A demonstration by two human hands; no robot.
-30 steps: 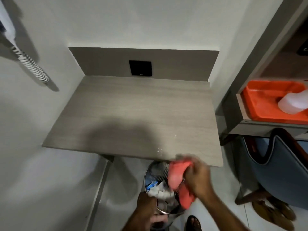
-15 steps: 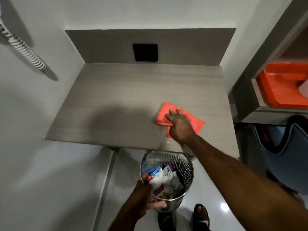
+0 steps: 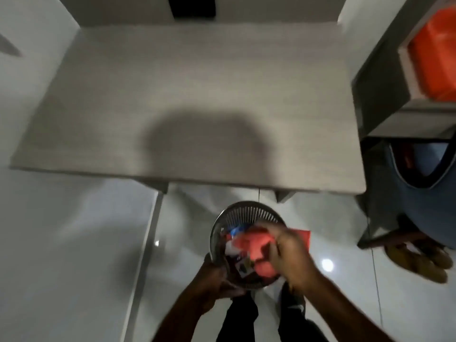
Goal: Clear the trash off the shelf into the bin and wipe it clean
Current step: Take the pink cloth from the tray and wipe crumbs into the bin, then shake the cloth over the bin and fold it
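Wiping pass ended: your right hand (image 3: 291, 257), flat on the shelf (image 3: 187, 107) half a second ago, has pulled back and now clutches the bunched red cloth (image 3: 256, 250) directly above the mesh bin (image 3: 237, 213). Your left hand (image 3: 217, 280) grips the bin's near rim, holding it below the shelf's front edge. Wrappers lie inside the bin; the shelf shows no trash. You appear to be shaking crumbs off the cloth, a judgement only

Left hand (image 3: 217, 280) low at centre, fingers curled closed around the mesh bin (image 3: 246, 213) rim, forearm angling down-left. Right hand (image 3: 291, 257) beside it, fist bunched on the red cloth (image 3: 251, 245), forearm running to lower right.
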